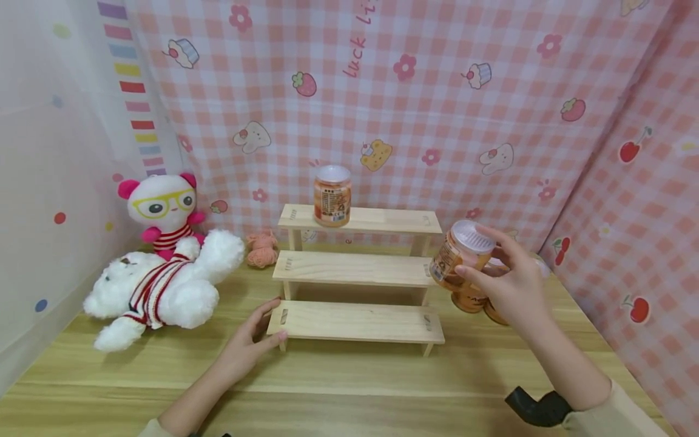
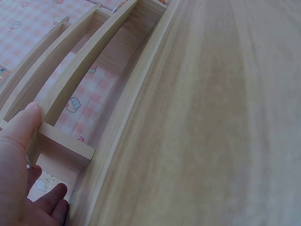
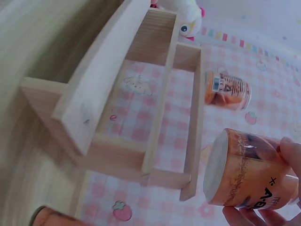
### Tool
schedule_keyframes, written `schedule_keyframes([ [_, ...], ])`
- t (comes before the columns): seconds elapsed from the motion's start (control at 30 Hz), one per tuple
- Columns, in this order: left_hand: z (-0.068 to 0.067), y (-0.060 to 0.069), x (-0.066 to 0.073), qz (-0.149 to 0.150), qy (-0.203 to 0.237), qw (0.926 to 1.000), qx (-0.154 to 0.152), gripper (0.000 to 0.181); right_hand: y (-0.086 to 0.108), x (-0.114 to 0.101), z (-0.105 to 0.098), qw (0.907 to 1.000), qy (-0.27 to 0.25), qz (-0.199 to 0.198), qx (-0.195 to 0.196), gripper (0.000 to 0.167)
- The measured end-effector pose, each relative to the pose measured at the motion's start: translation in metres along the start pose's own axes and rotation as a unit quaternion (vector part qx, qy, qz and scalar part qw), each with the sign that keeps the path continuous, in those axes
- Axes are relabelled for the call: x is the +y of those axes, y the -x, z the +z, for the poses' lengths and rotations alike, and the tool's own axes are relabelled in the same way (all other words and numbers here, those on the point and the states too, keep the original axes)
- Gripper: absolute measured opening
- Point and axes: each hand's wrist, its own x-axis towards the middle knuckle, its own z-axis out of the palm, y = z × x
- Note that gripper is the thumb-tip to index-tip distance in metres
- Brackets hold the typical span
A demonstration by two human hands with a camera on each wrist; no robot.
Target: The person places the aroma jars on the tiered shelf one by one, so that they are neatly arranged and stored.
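A three-step wooden display shelf (image 1: 355,268) stands on the table. At the left end of its lowest step, my left hand (image 1: 248,340) grips the board, thumb at the front edge and fingers toward the back corner. My right hand (image 1: 516,285) holds an orange-labelled plastic jar (image 1: 455,258) with a clear ribbed lid, tilted, in the air by the shelf's right end. In the right wrist view, the held jar (image 3: 256,169) shows its pale base toward the shelf. A similar jar (image 1: 332,197) stands upright on the top step, left of its middle.
More orange jars (image 1: 468,299) stand on the table behind my right hand, partly hidden. Left of the shelf are a white plush bear (image 1: 164,291) lying down, a panda doll (image 1: 164,209) with yellow glasses, and pink yarn (image 1: 262,249). Checked cloth (image 1: 437,109) hangs behind.
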Motion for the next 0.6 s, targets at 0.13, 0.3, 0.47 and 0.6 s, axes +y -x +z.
schedule_keyframes([
  [0.13,0.000,0.000,0.000,0.000,0.000,1.0000,-0.002,0.067,-0.010,-0.007,0.008,0.9999,-0.010,0.000,-0.009,0.065],
  [0.3,-0.001,0.001,0.001,0.001,-0.001,1.0000,0.000,0.068,-0.022,-0.012,0.019,0.9998,-0.007,-0.006,-0.018,0.063],
  [0.47,-0.001,0.001,0.002,0.007,-0.001,1.0000,0.000,0.067,-0.034,-0.016,0.027,0.9994,-0.007,-0.003,-0.033,0.063],
  [0.6,0.000,0.000,0.001,0.010,-0.005,0.9999,0.001,0.067,-0.044,-0.022,0.034,0.9992,-0.009,-0.004,-0.038,0.063],
])
